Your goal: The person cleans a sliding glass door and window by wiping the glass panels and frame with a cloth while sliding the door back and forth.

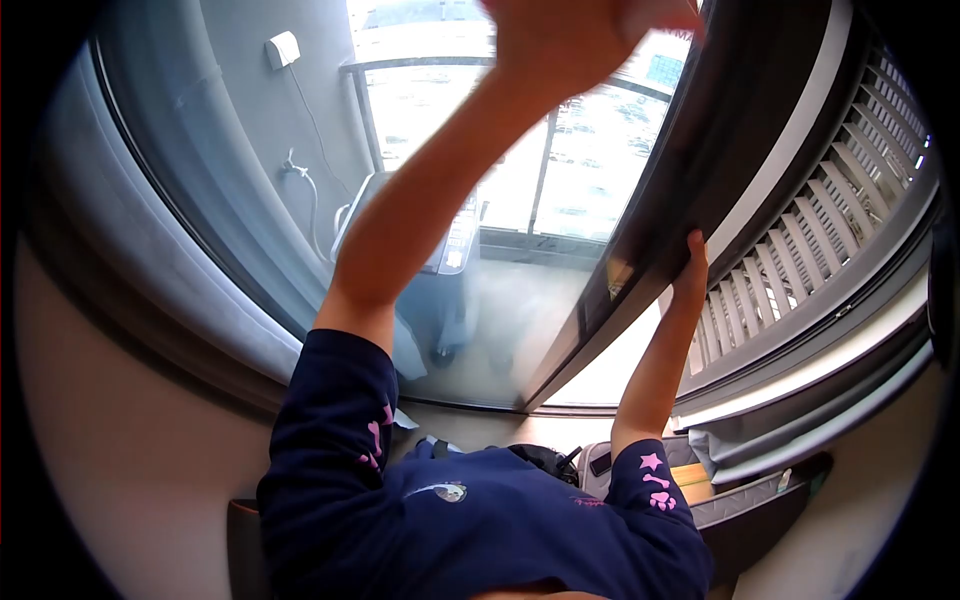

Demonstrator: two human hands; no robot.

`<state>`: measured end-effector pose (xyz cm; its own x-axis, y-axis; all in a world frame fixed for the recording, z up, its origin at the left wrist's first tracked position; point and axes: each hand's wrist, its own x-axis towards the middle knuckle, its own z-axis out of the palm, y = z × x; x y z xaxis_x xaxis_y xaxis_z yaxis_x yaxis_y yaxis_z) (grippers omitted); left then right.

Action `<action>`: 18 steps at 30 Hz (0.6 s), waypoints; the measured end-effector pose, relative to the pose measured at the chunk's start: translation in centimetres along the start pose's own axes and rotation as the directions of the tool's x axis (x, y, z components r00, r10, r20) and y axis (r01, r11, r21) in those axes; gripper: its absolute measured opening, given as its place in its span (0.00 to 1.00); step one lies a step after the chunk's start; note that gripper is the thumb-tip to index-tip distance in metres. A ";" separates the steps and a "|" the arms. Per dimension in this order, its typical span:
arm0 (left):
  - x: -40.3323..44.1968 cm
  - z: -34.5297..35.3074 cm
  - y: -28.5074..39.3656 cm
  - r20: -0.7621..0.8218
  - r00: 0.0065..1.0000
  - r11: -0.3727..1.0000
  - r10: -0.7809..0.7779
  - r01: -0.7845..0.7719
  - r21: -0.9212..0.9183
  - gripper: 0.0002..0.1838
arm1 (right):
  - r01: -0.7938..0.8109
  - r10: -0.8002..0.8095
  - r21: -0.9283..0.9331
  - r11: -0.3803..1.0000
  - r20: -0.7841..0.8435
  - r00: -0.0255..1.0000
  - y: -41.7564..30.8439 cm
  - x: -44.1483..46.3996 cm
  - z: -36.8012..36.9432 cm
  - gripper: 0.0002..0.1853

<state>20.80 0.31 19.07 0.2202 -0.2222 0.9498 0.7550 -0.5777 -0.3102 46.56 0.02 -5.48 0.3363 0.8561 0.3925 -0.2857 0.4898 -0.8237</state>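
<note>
Balcony side of a room: grey wall, railing point(418, 62) in bright daylight, a lidded appliance point(457, 250) beyond the glass, slatted screen point(800, 240) off to the right. Sliding glass door point(510, 335) stands upright ahead, its dark frame point(722, 130) running up from the bottom corner of the pane. Left hand point(563, 45) raised high before the glass, blurred and cut by the upper picture edge; cannot tell whether it holds anything. Right hand point(692, 268) at the frame's outer edge, a digit pointing up, other fingers hidden; cannot tell if it grips. Judgement on handling: panel likely heavy and rigid, pane smooth, slippery, breakable under a knock. Best hold: the frame's upright edge, fingers clear of the track side.
</note>
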 end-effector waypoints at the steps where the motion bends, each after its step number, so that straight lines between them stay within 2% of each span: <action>1: -2.7 2.0 2.3 0.171 0.967 0.963 0.189 -0.148 -0.227 0.26 | -0.011 0.011 0.011 1.000 -0.005 1.000 -0.2 -0.1 0.2 0.42; 3: -6.3 1.8 5.4 0.118 0.888 0.886 0.444 -0.415 -0.208 0.19 | -0.018 0.018 0.005 1.000 0.011 1.000 -0.6 0.3 -0.2 0.42; 6: -7.4 0.3 3.2 0.088 0.926 0.900 0.368 -0.331 -0.283 0.19 | 0.029 -0.030 0.015 0.999 0.068 0.997 -1.0 0.2 -0.2 0.40; 7: -6.7 -0.8 0.8 0.079 0.915 0.912 0.396 -0.382 -0.147 0.19 | 0.010 -0.013 0.023 1.000 0.151 0.988 -0.1 1.0 -1.7 0.41; 9: -4.7 -5.1 -4.6 0.057 0.988 0.978 0.142 -0.149 0.146 0.23 | 0.014 -0.013 -0.008 1.000 0.169 0.986 -0.5 0.7 -1.5 0.42; 10: -3.7 -7.2 -7.4 0.044 0.999 0.959 0.012 -0.024 0.283 0.25 | 0.009 -0.012 0.022 1.000 0.122 0.992 -0.6 0.6 -1.1 0.42; 11: -4.5 -8.5 -11.7 -0.117 0.992 0.967 -0.046 0.073 0.244 0.25 | 0.001 -0.005 0.049 0.999 0.073 0.997 -0.7 0.3 -0.4 0.42; 12: -6.3 -10.5 -15.2 -0.231 0.952 0.942 -0.203 0.254 0.219 0.21 | -0.005 0.003 0.074 0.997 0.025 1.000 -0.9 -0.1 0.2 0.42; 14: -10.9 -14.1 -21.1 -0.439 0.761 0.810 -0.478 0.575 0.115 0.17 | 0.027 -0.026 0.052 0.998 -0.020 0.999 -2.0 -0.8 1.8 0.41; 15: -13.5 -15.3 -22.7 -0.458 0.683 0.719 -0.569 0.684 0.127 0.24 | 0.042 -0.041 0.041 0.998 -0.039 0.998 -2.2 -1.0 2.1 0.41; 16: -13.8 -16.1 -21.4 -0.425 0.389 0.408 -0.817 0.911 0.050 0.27 | 0.038 -0.037 0.032 0.999 -0.021 0.999 -2.1 -0.9 1.9 0.41; 18: -16.8 -15.0 -21.6 -0.410 0.346 0.343 -0.844 0.935 0.084 0.27 | 0.033 -0.033 0.014 0.999 0.016 0.999 -1.9 -0.5 1.4 0.40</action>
<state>-8.44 4.75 9.20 -0.8140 0.0883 0.5741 0.5172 -0.3399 0.7855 45.67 -1.13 -3.60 0.3316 0.8419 0.4258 -0.2872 0.5200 -0.8044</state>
